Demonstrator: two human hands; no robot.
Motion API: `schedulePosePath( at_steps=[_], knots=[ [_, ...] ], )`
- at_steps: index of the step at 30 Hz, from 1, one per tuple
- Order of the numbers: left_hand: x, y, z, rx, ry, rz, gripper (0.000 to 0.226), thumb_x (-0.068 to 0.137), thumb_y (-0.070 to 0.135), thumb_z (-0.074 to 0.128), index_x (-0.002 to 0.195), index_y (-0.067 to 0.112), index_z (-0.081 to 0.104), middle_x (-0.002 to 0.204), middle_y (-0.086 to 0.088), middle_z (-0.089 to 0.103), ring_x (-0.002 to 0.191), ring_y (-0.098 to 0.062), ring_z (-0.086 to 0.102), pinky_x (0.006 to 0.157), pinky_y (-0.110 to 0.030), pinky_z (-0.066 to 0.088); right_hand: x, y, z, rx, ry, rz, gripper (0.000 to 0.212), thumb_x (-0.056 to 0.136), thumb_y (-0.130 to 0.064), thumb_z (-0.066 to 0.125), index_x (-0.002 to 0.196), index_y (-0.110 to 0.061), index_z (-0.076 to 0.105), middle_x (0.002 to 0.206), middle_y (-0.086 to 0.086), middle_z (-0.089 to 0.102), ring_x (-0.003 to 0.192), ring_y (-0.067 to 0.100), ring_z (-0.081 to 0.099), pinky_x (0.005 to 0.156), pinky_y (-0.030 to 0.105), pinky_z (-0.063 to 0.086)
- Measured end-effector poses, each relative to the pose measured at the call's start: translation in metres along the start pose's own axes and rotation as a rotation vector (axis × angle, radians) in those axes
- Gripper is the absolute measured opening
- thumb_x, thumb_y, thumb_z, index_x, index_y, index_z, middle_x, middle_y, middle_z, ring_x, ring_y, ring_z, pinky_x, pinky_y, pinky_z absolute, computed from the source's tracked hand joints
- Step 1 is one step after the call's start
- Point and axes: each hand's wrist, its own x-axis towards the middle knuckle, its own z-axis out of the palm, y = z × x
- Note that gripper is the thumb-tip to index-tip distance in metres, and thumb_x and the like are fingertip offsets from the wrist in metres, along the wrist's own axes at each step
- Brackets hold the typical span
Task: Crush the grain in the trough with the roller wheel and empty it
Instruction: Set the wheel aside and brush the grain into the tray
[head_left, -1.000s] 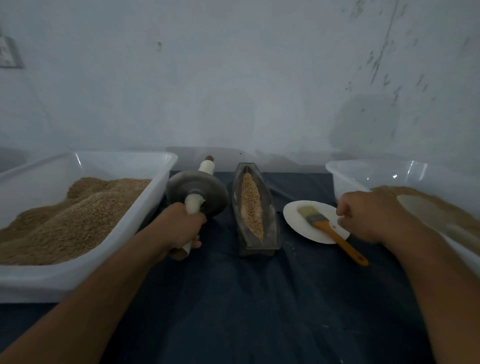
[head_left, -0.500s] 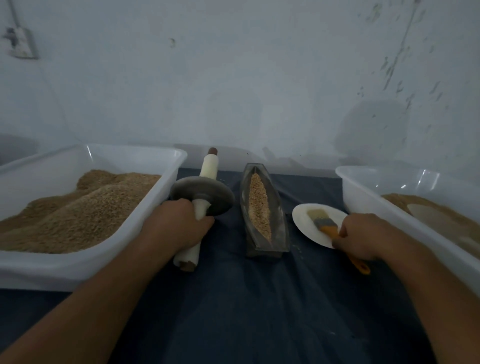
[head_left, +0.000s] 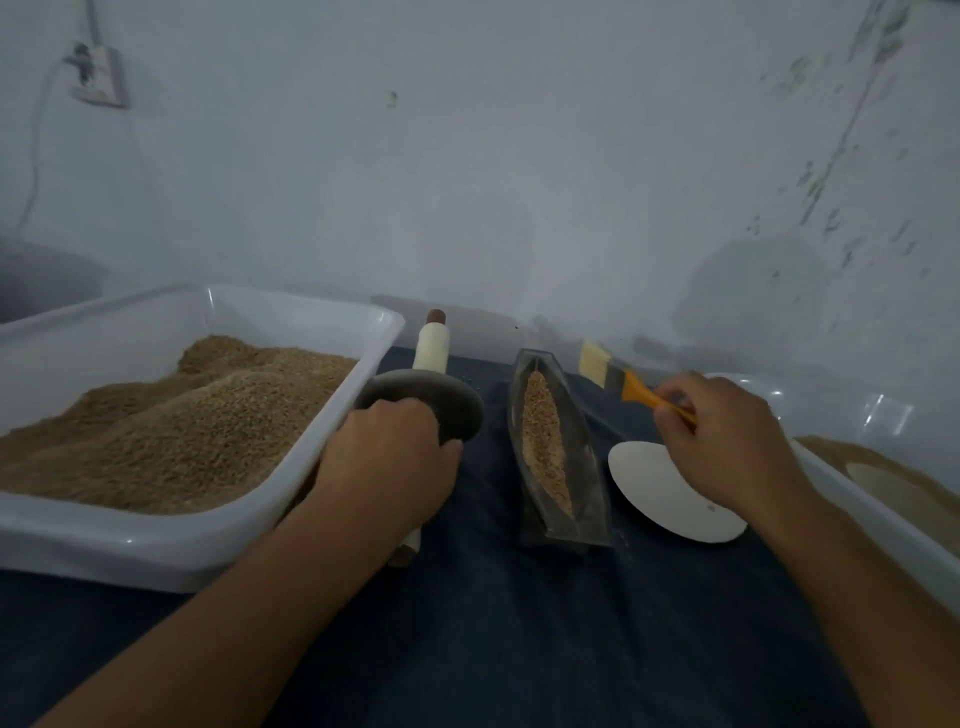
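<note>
A narrow, boat-shaped dark trough (head_left: 589, 467) lies lengthwise on the dark cloth, with a strip of tan grain (head_left: 543, 441) in it. To its left is the roller wheel (head_left: 457, 397), a grey disc on a cream axle handle. My left hand (head_left: 387, 467) is closed around the near half of that handle, beside the disc. My right hand (head_left: 727, 436) grips the orange handle of a paintbrush (head_left: 605, 369), lifted with its pale bristles pointing away, just right of the trough's far end.
A white tub (head_left: 208, 545) heaped with grain stands at the left, touching my left hand. A second white tub (head_left: 883, 525) with brown meal is at the right. A white plate (head_left: 660, 499) lies between trough and right tub. A wall rises close behind.
My right hand has taken the brush off the white plate and raised it toward the trough's far end. My left hand keeps its hold on the roller handle.
</note>
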Motion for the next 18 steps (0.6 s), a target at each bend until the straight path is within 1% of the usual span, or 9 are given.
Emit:
schedulePosePath(
  at_steps=[1, 2, 5, 8, 10, 12, 13, 16, 18],
  knots=[
    [-0.003, 0.002, 0.0, -0.007, 0.044, 0.029, 0.033, 0.094, 0.05, 0.056, 0.106, 0.019, 0.057, 0.082, 0.005, 0.057, 0.071, -0.009, 0.056, 0.066, -0.026, 0.048, 0.006, -0.006, 0.002, -0.001, 0.018, -0.03, 0.012, 0.095, -0.019, 0.057, 0.102, -0.021, 0.067, 0.085, -0.001, 0.059, 0.073, 0.018, 0.055, 0.064, 0.036, 0.045],
    [-0.005, 0.003, 0.001, -0.014, 0.066, 0.06, 0.034, 0.093, 0.05, 0.056, 0.108, 0.02, 0.055, 0.085, 0.006, 0.056, 0.071, -0.007, 0.055, 0.063, -0.025, 0.046, 0.013, -0.013, 0.004, -0.008, 0.032, -0.053, 0.014, 0.094, -0.018, 0.058, 0.103, -0.02, 0.069, 0.086, 0.001, 0.059, 0.075, 0.02, 0.055, 0.066, 0.037, 0.047],
    [-0.01, 0.003, 0.004, -0.001, 0.093, 0.149, 0.042, 0.091, 0.052, 0.058, 0.119, 0.023, 0.049, 0.111, 0.001, 0.057, 0.088, -0.011, 0.057, 0.073, -0.028, 0.053, 0.036, -0.028, 0.011, -0.046, 0.052, -0.102, 0.016, 0.093, -0.018, 0.06, 0.101, -0.019, 0.073, 0.086, 0.005, 0.059, 0.077, 0.023, 0.055, 0.068, 0.036, 0.046],
    [-0.012, 0.0, 0.002, 0.002, 0.145, 0.211, 0.042, 0.09, 0.054, 0.056, 0.122, 0.028, 0.049, 0.123, 0.004, 0.054, 0.103, -0.013, 0.055, 0.081, -0.032, 0.053, 0.055, -0.037, 0.024, -0.088, -0.01, -0.105, 0.016, 0.092, -0.015, 0.059, 0.098, -0.017, 0.074, 0.088, 0.007, 0.06, 0.077, 0.023, 0.055, 0.066, 0.034, 0.042],
    [-0.017, 0.002, -0.005, -0.059, 0.228, 0.28, 0.031, 0.091, 0.053, 0.054, 0.117, 0.035, 0.053, 0.12, 0.011, 0.055, 0.107, -0.01, 0.052, 0.082, -0.031, 0.052, 0.061, -0.039, 0.036, -0.14, -0.056, -0.106, 0.017, 0.092, -0.013, 0.056, 0.092, -0.014, 0.072, 0.089, 0.007, 0.059, 0.078, 0.023, 0.052, 0.065, 0.034, 0.039],
    [-0.023, 0.008, -0.01, -0.166, 0.309, 0.355, 0.018, 0.091, 0.05, 0.053, 0.106, 0.04, 0.054, 0.109, 0.018, 0.056, 0.101, -0.005, 0.052, 0.078, -0.029, 0.053, 0.062, -0.04, 0.046, -0.159, -0.089, -0.104, 0.017, 0.093, -0.014, 0.053, 0.09, -0.012, 0.069, 0.088, 0.006, 0.053, 0.076, 0.022, 0.048, 0.064, 0.033, 0.032],
    [-0.027, 0.012, -0.01, -0.218, 0.315, 0.387, 0.014, 0.092, 0.05, 0.052, 0.103, 0.041, 0.053, 0.103, 0.018, 0.056, 0.095, -0.003, 0.052, 0.075, -0.029, 0.054, 0.062, -0.04, 0.051, -0.171, -0.111, -0.102, 0.018, 0.095, -0.014, 0.051, 0.092, -0.012, 0.069, 0.088, 0.006, 0.05, 0.076, 0.021, 0.047, 0.064, 0.032, 0.031],
    [-0.037, 0.023, 0.0, -0.312, 0.228, 0.482, 0.019, 0.094, 0.054, 0.049, 0.11, 0.045, 0.049, 0.095, 0.02, 0.053, 0.082, 0.002, 0.05, 0.072, -0.024, 0.05, 0.06, -0.042, 0.057, -0.195, -0.169, -0.088, 0.02, 0.099, -0.016, 0.049, 0.098, -0.012, 0.068, 0.094, 0.008, 0.052, 0.083, 0.023, 0.052, 0.066, 0.032, 0.036],
    [-0.042, 0.028, 0.009, -0.318, 0.189, 0.523, 0.023, 0.093, 0.059, 0.046, 0.114, 0.049, 0.048, 0.091, 0.022, 0.052, 0.081, 0.01, 0.044, 0.073, -0.012, 0.039, 0.058, -0.046, 0.058, -0.195, -0.184, -0.097, 0.021, 0.098, -0.016, 0.05, 0.097, -0.011, 0.07, 0.094, 0.009, 0.06, 0.088, 0.025, 0.057, 0.071, 0.034, 0.045]
  ],
)
